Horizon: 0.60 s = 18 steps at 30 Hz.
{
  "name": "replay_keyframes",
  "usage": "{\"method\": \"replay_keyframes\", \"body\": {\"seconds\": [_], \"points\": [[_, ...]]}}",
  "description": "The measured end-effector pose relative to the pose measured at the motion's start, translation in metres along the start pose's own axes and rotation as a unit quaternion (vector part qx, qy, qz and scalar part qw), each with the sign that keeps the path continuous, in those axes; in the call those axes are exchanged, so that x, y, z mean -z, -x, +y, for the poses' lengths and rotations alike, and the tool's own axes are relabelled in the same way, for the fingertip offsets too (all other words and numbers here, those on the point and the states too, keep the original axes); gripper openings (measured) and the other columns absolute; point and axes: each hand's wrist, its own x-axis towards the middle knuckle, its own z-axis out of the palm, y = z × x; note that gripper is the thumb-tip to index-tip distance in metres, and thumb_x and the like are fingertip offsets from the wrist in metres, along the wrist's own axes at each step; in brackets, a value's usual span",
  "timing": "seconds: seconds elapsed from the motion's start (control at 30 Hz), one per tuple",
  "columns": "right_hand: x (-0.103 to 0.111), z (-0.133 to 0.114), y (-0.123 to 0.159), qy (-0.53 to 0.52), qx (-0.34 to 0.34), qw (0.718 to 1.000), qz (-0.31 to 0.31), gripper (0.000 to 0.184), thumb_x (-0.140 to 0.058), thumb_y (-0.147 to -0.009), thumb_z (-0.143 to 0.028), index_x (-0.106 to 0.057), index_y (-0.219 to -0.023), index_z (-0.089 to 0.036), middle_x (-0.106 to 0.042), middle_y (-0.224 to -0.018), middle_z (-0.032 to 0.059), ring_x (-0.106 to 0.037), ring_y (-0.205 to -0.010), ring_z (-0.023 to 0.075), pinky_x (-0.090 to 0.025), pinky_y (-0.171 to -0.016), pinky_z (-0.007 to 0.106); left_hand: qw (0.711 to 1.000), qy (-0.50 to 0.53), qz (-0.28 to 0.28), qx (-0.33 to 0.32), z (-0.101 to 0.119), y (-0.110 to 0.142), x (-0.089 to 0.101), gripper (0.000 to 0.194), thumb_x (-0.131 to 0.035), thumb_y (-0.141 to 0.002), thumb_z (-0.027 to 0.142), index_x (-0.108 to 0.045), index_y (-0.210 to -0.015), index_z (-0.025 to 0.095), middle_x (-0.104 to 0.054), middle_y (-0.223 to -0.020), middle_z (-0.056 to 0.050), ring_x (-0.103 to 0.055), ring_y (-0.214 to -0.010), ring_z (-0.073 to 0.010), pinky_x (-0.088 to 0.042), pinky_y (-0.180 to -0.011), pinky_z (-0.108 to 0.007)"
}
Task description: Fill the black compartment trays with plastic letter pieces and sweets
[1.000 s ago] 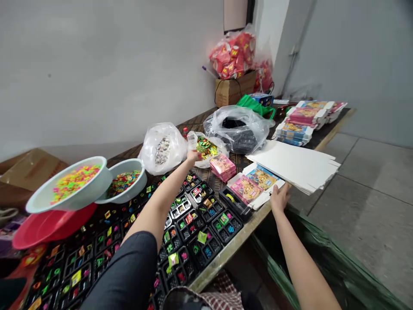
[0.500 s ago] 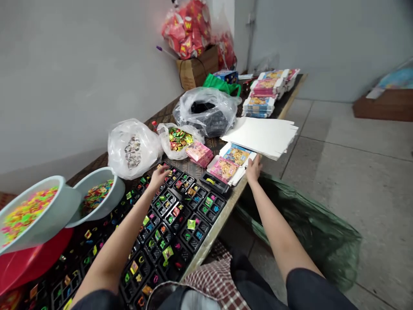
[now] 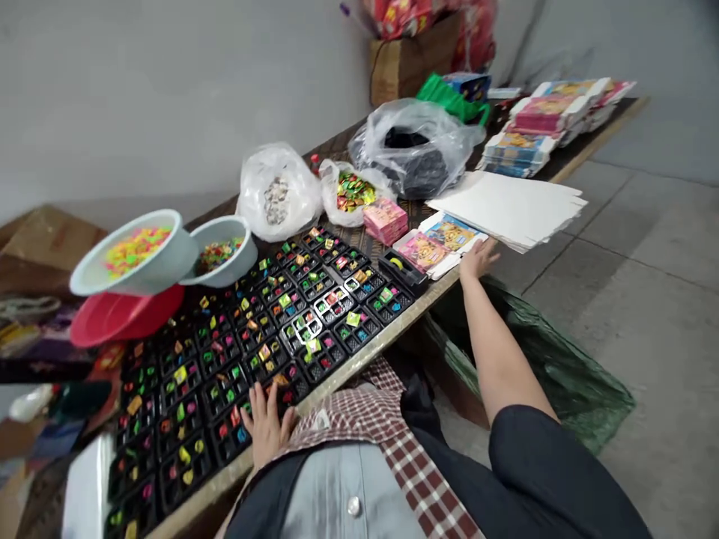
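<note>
My left hand (image 3: 267, 425) rests with spread fingers at the table's near edge, over the closest black compartment trays (image 3: 230, 430). These trays stand in rows and hold small bright plastic pieces and shiny wrapped packets. My right hand (image 3: 477, 259) lies at the table edge with its fingers apart, touching or close beside the white flap of a blue printed box (image 3: 452, 233). Next to that is a pink printed box (image 3: 422, 251). Left of the boxes sits a black tape dispenser (image 3: 402, 268) with yellow tape. A pink box stack (image 3: 385, 221) stands behind it.
Pale basins of colourful pieces (image 3: 135, 254) stand left, above a red basin (image 3: 126, 314). Plastic bags (image 3: 279, 196) line the back. White card sheets (image 3: 508, 206) overhang the right edge near box stacks (image 3: 544, 120). A green bag (image 3: 562, 374) hangs open below.
My left hand has come back from beside the bag of shiny packets, across the trays, to the near edge. My right hand stays near the printed boxes. The camera view has shifted.
</note>
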Motion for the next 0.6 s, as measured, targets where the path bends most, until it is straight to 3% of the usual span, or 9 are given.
{"method": "replay_keyframes", "body": {"seconds": [0.1, 0.2, 0.3, 0.37, 0.47, 0.6], "points": [[0.004, -0.002, 0.002, 0.02, 0.081, 0.994, 0.068, 0.056, -0.025, -0.1, -0.043, -0.029, -0.15, -0.02, -0.023, -0.153, 0.0224, -0.021, -0.145, 0.0349, -0.023, -0.112, 0.061, 0.996, 0.041, 0.048, 0.066, 0.006, -0.004, 0.0, 0.064, -0.032, -0.097, 0.045, -0.036, -0.149, 0.009, -0.022, -0.159, -0.024, -0.014, -0.15, -0.0325, -0.013, -0.117, -0.057], [0.01, -0.015, -0.006, 0.006, 0.197, 0.976, 0.096, 0.055, -0.024, -0.099, -0.045, -0.031, -0.149, -0.021, -0.019, -0.155, 0.0198, -0.02, -0.146, 0.0321, -0.023, -0.112, 0.059, 0.988, 0.061, 0.082, 0.112, 0.013, -0.007, 0.0, 0.067, -0.033, -0.096, 0.05, -0.039, -0.147, 0.007, -0.021, -0.159, -0.025, -0.014, -0.15, -0.0324, -0.013, -0.118, -0.055], [0.009, -0.052, -0.025, -0.013, 0.301, 0.948, 0.106, 0.055, -0.019, -0.099, -0.048, -0.034, -0.146, -0.024, -0.021, -0.154, 0.0164, -0.021, -0.146, 0.0293, -0.026, -0.112, 0.059, 0.984, 0.059, 0.103, 0.136, 0.019, -0.006, 0.0, 0.069, -0.038, -0.094, 0.053, -0.041, -0.146, 0.007, -0.025, -0.158, -0.024, -0.017, -0.149, -0.0332, -0.014, -0.118, -0.056], [0.001, -0.092, -0.038, -0.016, 0.377, 0.921, 0.097, 0.056, -0.018, -0.1, -0.049, -0.037, -0.144, -0.022, -0.022, -0.154, 0.0167, -0.021, -0.146, 0.028, -0.026, -0.112, 0.058, 0.982, 0.055, 0.126, 0.127, 0.021, -0.006, 0.002, 0.068, -0.042, -0.092, 0.051, -0.04, -0.148, 0.011, -0.027, -0.159, -0.021, -0.021, -0.149, -0.0334, -0.016, -0.118, -0.057], [-0.031, -0.172, -0.048, -0.013, 0.5, 0.864, 0.048, 0.056, -0.022, -0.1, -0.051, -0.045, -0.139, -0.017, -0.025, -0.152, 0.0177, -0.023, -0.143, 0.0279, -0.025, -0.113, 0.057, 0.982, 0.053, 0.158, 0.09, 0.024, -0.01, 0.007, 0.067, -0.049, -0.09, 0.044, -0.029, -0.153, 0.032, -0.024, -0.162, -0.006, -0.024, -0.148, -0.0309, -0.018, -0.119, -0.054], [-0.12, -0.27, -0.04, 0.005, 0.603, 0.795, -0.069, 0.05, -0.037, -0.096, -0.053, -0.054, -0.13, -0.021, -0.031, -0.15, 0.0133, -0.027, -0.14, 0.0301, -0.025, -0.113, 0.058, 0.981, 0.068, 0.133, 0.124, 0.034, -0.023, 0.016, 0.07, -0.049, -0.087, 0.041, -0.018, -0.147, 0.058, -0.014, -0.161, 0.021, -0.021, -0.148, -0.0262, -0.019, -0.12, -0.049]]}}
